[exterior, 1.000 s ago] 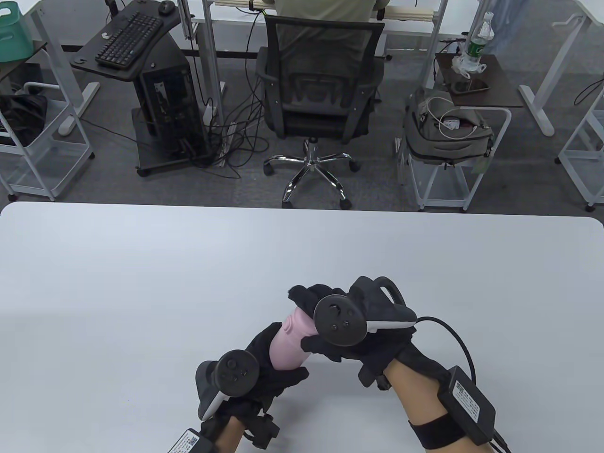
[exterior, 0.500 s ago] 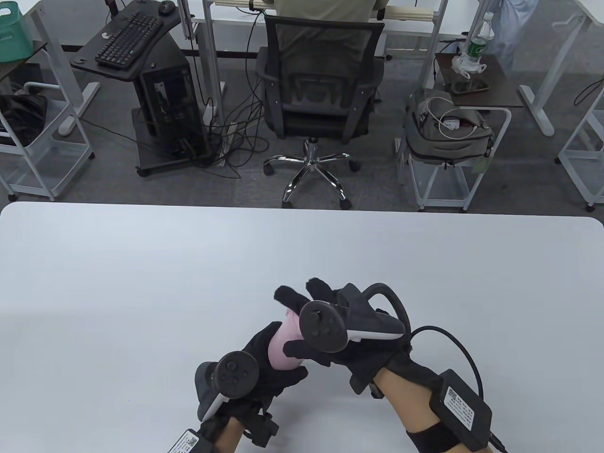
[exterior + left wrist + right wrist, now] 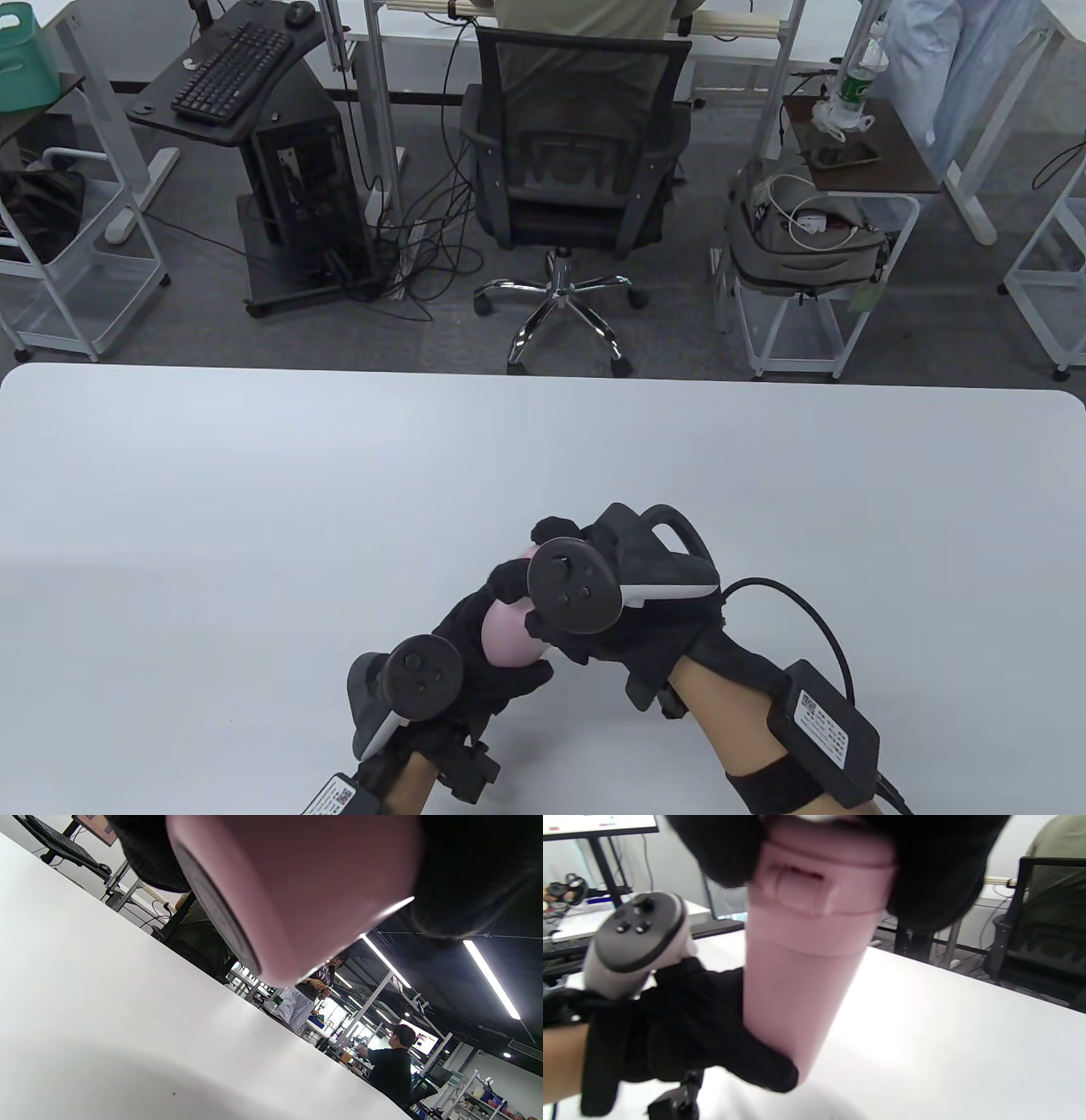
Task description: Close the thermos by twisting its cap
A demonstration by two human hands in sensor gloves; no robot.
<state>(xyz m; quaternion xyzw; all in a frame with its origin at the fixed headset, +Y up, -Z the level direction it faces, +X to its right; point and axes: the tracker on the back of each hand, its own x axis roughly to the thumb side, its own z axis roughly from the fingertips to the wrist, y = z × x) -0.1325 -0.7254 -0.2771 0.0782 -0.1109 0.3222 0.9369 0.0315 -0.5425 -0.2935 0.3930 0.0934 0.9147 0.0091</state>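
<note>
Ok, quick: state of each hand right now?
Left hand: grips the pink thermos around its lower body.
Right hand: grips the cap from above.

This is an office-like lab workspace. Beyond the white tabletop point(image 3: 254, 475) lies grey carpet with a mesh office chair point(image 3: 577, 161), someone seated in it at a desk. A rolling stand carries a keyboard point(image 3: 231, 72) above a desktop computer tower point(image 3: 310, 195) with tangled cables. White wire carts point(image 3: 64, 263) stand at the sides. The left wrist view shows ceiling strip lights point(image 3: 492, 978), shelving and monitors point(image 3: 418, 1041).
</note>
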